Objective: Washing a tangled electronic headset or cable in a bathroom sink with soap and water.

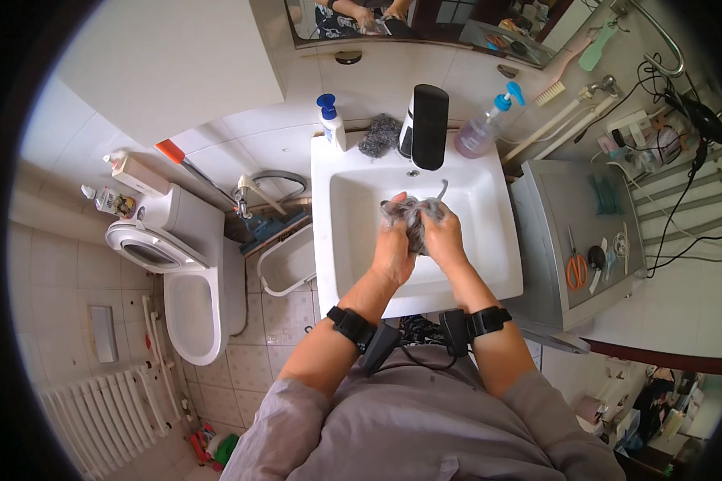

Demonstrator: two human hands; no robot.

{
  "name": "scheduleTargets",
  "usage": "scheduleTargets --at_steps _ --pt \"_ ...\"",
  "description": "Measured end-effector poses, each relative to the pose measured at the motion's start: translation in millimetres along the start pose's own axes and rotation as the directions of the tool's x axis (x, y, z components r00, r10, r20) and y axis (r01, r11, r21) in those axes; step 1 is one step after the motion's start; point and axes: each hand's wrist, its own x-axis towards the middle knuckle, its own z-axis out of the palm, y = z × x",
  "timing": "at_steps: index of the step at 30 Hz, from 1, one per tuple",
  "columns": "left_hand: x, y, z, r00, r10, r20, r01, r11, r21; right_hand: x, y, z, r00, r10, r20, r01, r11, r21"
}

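Over the white washbasin, both hands grip a bunched, wet-looking grey cloth. My left hand holds its left side, palm turned inward. My right hand is closed on the right side, and a thin grey end sticks up above it. Just beyond the hands stands the black-topped faucet. Some of the cloth is hidden between the fingers. Black bands with small boxes are strapped round both forearms.
On the basin's back rim are a white pump bottle, a steel-wool scourer and a clear soap dispenser. A toilet stands left. At right, a grey cabinet carries orange-handled scissors; a hair dryer hangs above.
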Motion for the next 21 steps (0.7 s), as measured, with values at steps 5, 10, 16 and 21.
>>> scheduleTargets --at_steps 5,10,16,21 --pt "-0.2 -18.6 -10.2 0.960 0.245 0.137 -0.280 0.820 0.499 -3.0 -0.3 4.2 0.955 0.252 0.155 -0.291 0.892 0.346" --pt "30.8 5.1 -19.6 0.895 0.418 0.153 -0.394 0.583 0.711 -23.3 9.3 6.7 0.976 0.029 0.214 -0.096 0.947 0.308" --pt "34.7 5.5 -26.8 0.999 0.031 -0.005 -0.028 0.952 0.304 -38.0 -7.9 10.1 0.947 -0.311 0.084 0.319 0.939 -0.128" --pt "6.7 -5.6 -10.9 0.983 -0.154 0.098 0.130 0.968 0.215 -10.2 -14.2 -5.7 0.977 -0.196 0.086 0.213 0.919 -0.331"
